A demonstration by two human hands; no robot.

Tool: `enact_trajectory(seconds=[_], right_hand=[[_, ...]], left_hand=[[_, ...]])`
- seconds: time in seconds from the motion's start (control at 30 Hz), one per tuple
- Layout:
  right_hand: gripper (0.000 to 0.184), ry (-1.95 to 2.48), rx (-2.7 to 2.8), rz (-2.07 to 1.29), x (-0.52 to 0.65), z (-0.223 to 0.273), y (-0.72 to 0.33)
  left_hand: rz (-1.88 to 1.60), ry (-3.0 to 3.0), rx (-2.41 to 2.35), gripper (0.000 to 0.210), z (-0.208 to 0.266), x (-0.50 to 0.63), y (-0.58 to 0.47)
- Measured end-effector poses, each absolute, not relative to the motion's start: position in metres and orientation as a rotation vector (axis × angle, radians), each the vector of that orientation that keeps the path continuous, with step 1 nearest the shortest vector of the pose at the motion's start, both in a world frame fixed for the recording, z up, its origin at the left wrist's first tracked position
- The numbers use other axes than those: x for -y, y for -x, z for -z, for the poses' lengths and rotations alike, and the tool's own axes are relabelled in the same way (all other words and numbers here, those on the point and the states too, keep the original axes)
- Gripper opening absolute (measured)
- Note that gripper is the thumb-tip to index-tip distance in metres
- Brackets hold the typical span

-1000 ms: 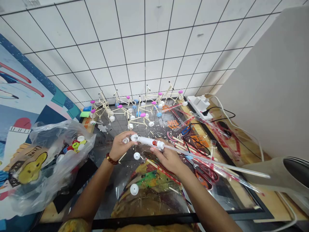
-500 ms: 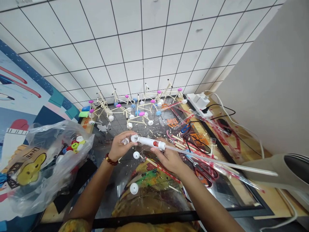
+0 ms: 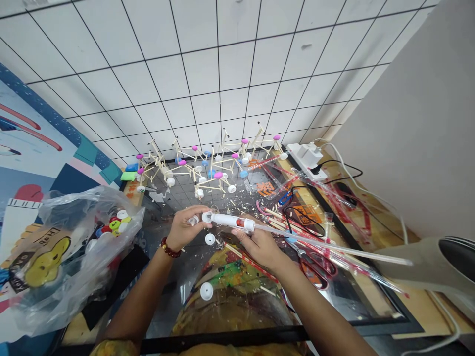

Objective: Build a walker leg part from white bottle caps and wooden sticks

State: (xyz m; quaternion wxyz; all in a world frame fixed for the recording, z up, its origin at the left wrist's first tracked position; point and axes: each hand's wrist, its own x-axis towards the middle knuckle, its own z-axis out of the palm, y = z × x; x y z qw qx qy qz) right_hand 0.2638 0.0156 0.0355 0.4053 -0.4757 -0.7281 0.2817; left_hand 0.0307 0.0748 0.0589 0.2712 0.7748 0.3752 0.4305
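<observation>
White tool [image 3: 226,220], 6 o'clock: smooth plastic. Rod [image 3: 371,254], 4 o'clock: translucent, glossy, plastic-looking. Cap [image 3: 207,291], nearly 7 o'clock: smooth plastic. Bag [image 3: 87,262], 8 o'clock: thin clear plastic, crinkled, shiny. Person's bracelet [image 3: 170,248], also 8: polished beads. Tabletop [image 3: 166,306], 7 o'clock: dark, glass-like, mirror-glossy. Stick frames [image 3: 159,162], 9 to 1 o'clock: bare matt wood. Side wall [image 3: 389,99], 2 o'clock: matt.

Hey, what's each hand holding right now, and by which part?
The right hand holds a white tool near its rear end, where a clear stick juts out. The left hand pinches a white disc by its edge.
</observation>
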Motion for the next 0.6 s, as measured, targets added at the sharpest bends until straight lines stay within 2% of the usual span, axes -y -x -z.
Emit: enact_trajectory(seconds=[0.6], right_hand=[[0.021, 1.228, 1.821, -0.663, -0.0137, -0.0328, -0.2624]], left_hand=[[-1.147, -2.114, -1.043, 0.024, -0.0615, -0.0715, -0.0321]])
